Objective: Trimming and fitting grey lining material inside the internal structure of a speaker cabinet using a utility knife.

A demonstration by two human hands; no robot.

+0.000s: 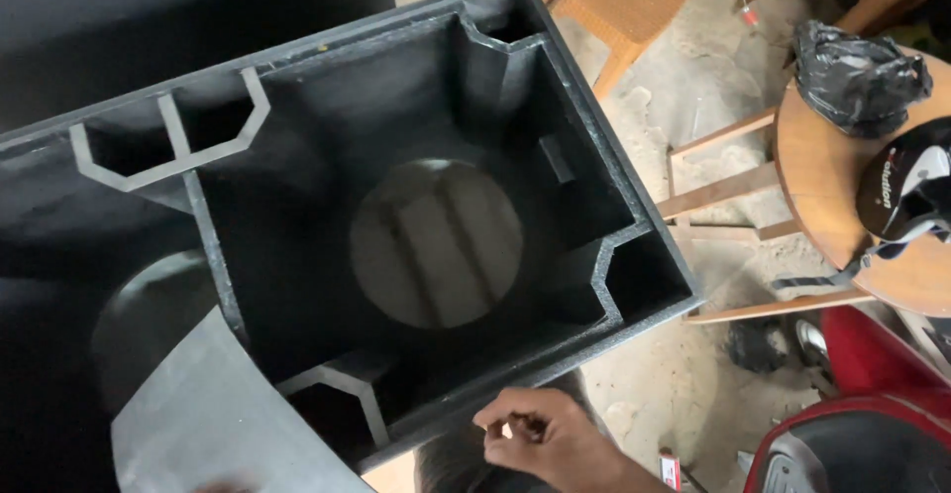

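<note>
A large black speaker cabinet (pixel 297 107) lies open toward me, with angled corner braces inside and a round hole (pixel 436 243) cut in its far panel. My right hand (pixel 540 438) sits at the cabinet's near rim, bottom centre, with its fingers curled in against the thumb. Nothing shows clearly between the fingers. The hand is just off the rim edge; whether it touches is unclear. My left hand is out of view.
A curved grey sheet (pixel 198 414) lies over the cabinet's lower left corner. Another black box (pixel 149 7) stands behind. To the right, a round wooden table (pixel 832 206) holds a black bag (pixel 857 77) and a helmet (pixel 906 191). A red scooter (pixel 872 434) and a wicker stool (pixel 624 7) stand on the dusty floor.
</note>
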